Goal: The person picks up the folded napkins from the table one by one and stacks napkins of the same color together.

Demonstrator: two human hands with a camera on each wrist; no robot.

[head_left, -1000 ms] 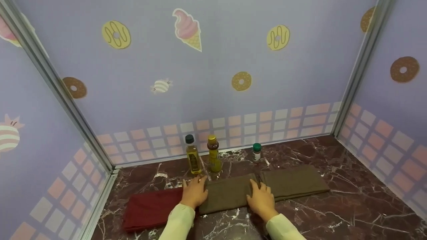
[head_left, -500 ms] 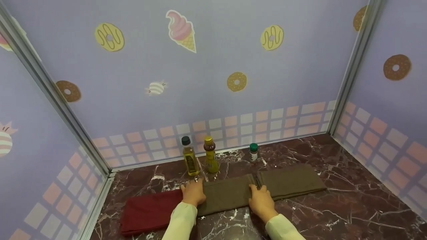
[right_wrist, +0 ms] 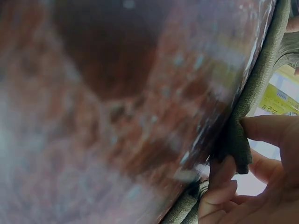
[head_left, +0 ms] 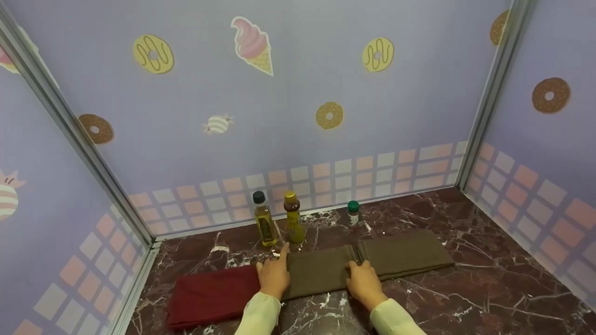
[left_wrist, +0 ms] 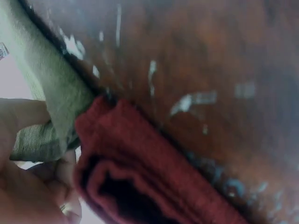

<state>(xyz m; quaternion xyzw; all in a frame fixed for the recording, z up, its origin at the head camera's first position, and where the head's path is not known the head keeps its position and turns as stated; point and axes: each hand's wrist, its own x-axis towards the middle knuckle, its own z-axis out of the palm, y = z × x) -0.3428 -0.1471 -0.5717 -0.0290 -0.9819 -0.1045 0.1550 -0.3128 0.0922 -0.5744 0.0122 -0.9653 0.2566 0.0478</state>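
Note:
Three folded cloths lie in a row on the marble counter (head_left: 489,288): a red cloth (head_left: 209,298) at the left, a middle olive cloth (head_left: 319,272), and another olive cloth (head_left: 402,253) at the right. My left hand (head_left: 274,275) grips the left end of the middle olive cloth (left_wrist: 51,93), index finger stretched forward, right beside the red cloth (left_wrist: 149,168). My right hand (head_left: 363,279) pinches the right end of that middle olive cloth (right_wrist: 238,144) between thumb and fingers (right_wrist: 219,186).
Behind the cloths stand an oil bottle (head_left: 264,225), a yellow-capped bottle (head_left: 293,218) and a small green-lidded jar (head_left: 353,213). Patterned walls close the counter at the back, left and right. Bare marble lies to the right and in front.
Both hands stay on the ends of the middle olive cloth. The left hand has shifted slightly right and its index finger now points forward.

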